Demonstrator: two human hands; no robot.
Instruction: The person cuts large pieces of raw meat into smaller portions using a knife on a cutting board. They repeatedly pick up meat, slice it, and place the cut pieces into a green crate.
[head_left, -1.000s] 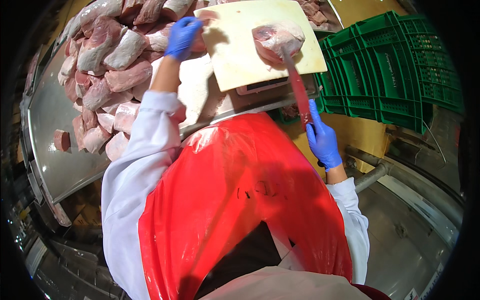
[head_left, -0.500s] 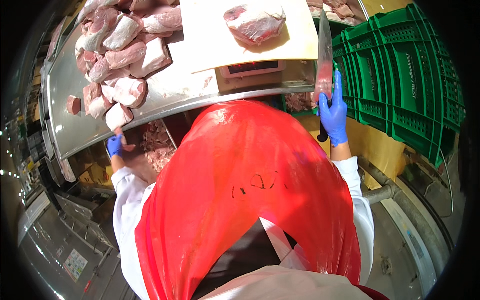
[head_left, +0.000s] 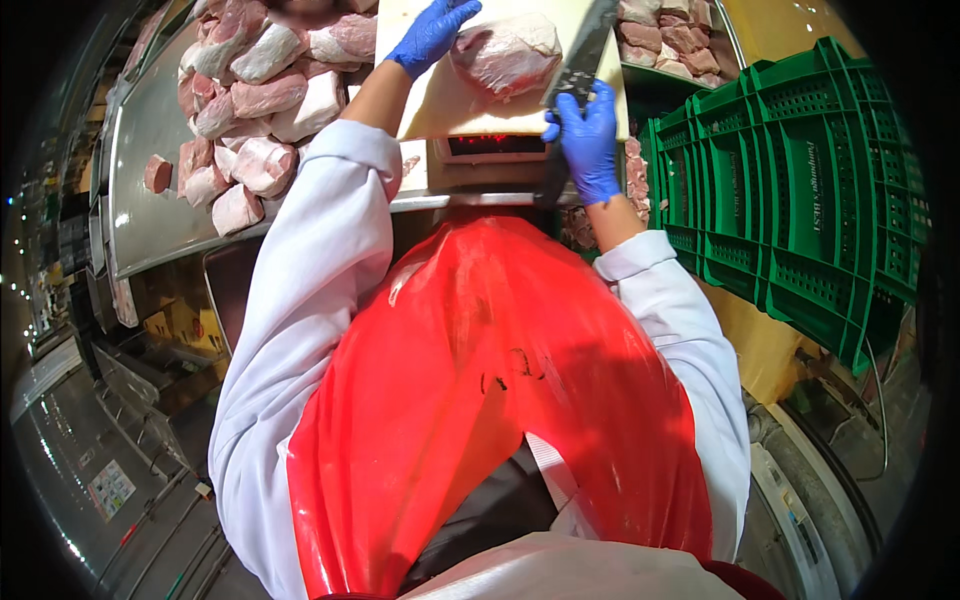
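A large piece of raw meat [head_left: 508,58] with a pale fat layer lies on the cream cutting board [head_left: 425,112]. My left hand [head_left: 432,38], in a blue glove, reaches over the board's left part, its fingers stretched out beside the meat and nothing seen in them. On the other side of that piece, my right hand [head_left: 588,140], also gloved in blue, grips a long knife [head_left: 590,45]. The dark handle comes out below the fist, and the blade points up and away over the board's right edge, slightly blurred.
Many meat chunks [head_left: 265,95] are heaped on the steel table [head_left: 140,215] at the left. Under the board sits a scale with a red-lit display [head_left: 495,145]. Green crates [head_left: 790,190] stand at the right; more meat pieces [head_left: 670,35] fill a container at the far right.
My left hand has come from the table's near left edge, where a scrap of meat was at its fingers, up to the board. My right hand has carried the knife leftward and forward.
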